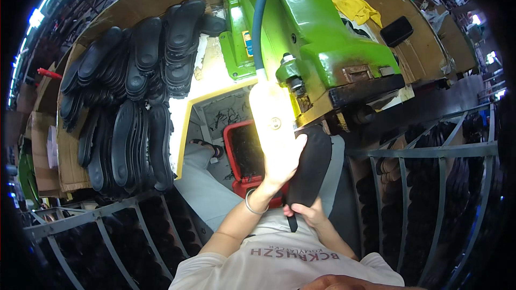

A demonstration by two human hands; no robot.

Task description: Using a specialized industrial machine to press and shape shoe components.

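Note:
A black shoe sole [314,164] lies lengthwise in front of me, under the front of the green machine [333,48]. My right hand [309,212] is closed on its near end, thumb across the edge. From between the right fingers sticks a short dark piece [292,223] whose kind I cannot make out. My left hand [283,164] is beside the sole's left edge, with the thumb reaching up toward its far part. Glare from the lit lamp [266,104] washes out the other left fingers, so their grip is hidden.
Stacks of black soles [126,156] fill the left side of the bench. A red bin [234,153] with dark bits sits below the yellow-edged opening [185,123]. Metal racks [424,153] flank me. A yellow cloth [357,8] lies in a carton at the back right.

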